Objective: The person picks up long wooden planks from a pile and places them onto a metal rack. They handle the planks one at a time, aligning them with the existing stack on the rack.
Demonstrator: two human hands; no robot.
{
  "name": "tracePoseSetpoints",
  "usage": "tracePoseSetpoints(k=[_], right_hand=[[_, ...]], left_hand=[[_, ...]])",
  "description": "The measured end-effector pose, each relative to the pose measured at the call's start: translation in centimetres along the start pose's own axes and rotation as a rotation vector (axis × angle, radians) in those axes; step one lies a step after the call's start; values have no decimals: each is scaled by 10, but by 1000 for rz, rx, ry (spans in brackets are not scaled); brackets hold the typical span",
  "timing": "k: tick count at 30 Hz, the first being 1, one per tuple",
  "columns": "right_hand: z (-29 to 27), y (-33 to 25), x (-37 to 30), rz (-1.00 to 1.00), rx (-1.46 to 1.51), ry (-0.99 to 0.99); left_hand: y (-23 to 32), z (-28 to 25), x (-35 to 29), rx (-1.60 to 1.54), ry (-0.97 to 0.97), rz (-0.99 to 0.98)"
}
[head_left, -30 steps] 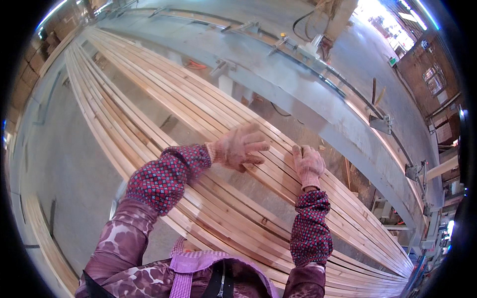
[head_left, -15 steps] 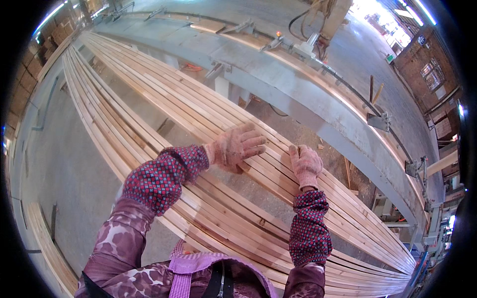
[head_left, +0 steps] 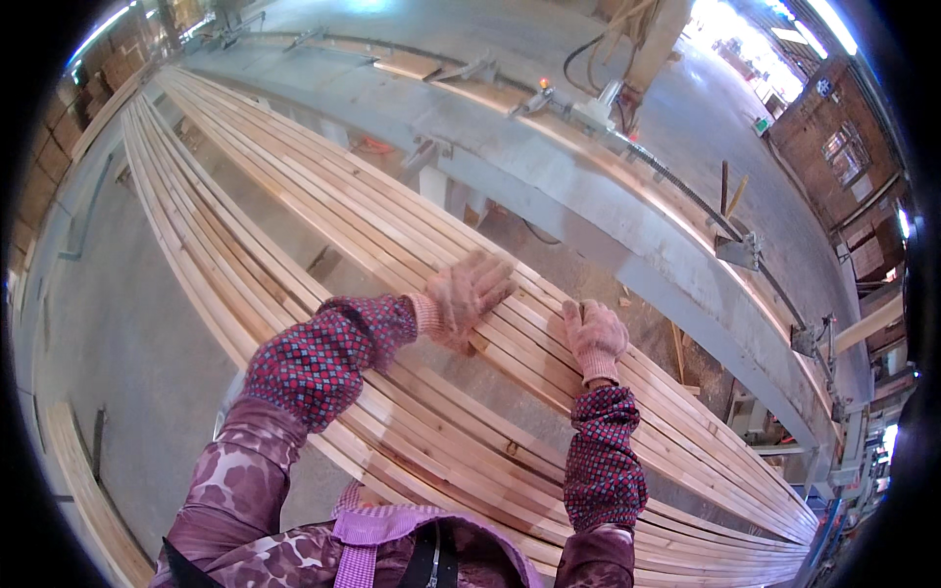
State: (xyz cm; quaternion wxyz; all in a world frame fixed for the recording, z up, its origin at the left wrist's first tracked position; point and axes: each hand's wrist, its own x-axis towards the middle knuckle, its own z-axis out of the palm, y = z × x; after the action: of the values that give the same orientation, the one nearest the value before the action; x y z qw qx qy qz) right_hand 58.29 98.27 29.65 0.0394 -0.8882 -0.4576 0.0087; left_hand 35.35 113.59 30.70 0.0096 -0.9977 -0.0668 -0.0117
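Note:
Long, pale wooden strips (head_left: pixel 377 211) lie side by side in a far bundle that runs from upper left to lower right. My left hand (head_left: pixel 463 296), in a knitted work glove, rests palm-down across this bundle with its fingers apart and slightly blurred. To its right, my gloved right hand (head_left: pixel 595 340) is closed over the bundle's far edge; its fingertips are partly hidden there. Both forearms wear patterned sleeve covers. Nearer to me, under my left forearm, is a second bundle of wooden strips (head_left: pixel 431 431), separated by a gap from the far one.
Beyond the far bundle runs a long grey metal machine beam (head_left: pixel 578 240) with clamps and a cable chain along it. More boards (head_left: pixel 88 490) lie low at the left. Stacked wood (head_left: pixel 49 162) stands along the left wall. Wood scraps (head_left: pixel 678 343) litter the floor under the beam.
Both hands have shifted slightly, the right one a little to the left along with its forearm. The view has turned a bit. Both hands remain on the far bundle.

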Motion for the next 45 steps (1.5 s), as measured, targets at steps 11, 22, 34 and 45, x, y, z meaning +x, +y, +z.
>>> tracePoseSetpoints(k=[11,22,34,45], right_hand=[[2,-1,2,5,-3,-16],[-4,24,-7,-185,188,55],[-11,-8,-12,34,165,31],[-13,-7,-14,14,190,29]], left_hand=[[14,-37,12,84,-326,-83],[2,-16,34,-108,-157,60],[-16,7,15,47,-153,53],[-26,30,12,39,-120,98]])
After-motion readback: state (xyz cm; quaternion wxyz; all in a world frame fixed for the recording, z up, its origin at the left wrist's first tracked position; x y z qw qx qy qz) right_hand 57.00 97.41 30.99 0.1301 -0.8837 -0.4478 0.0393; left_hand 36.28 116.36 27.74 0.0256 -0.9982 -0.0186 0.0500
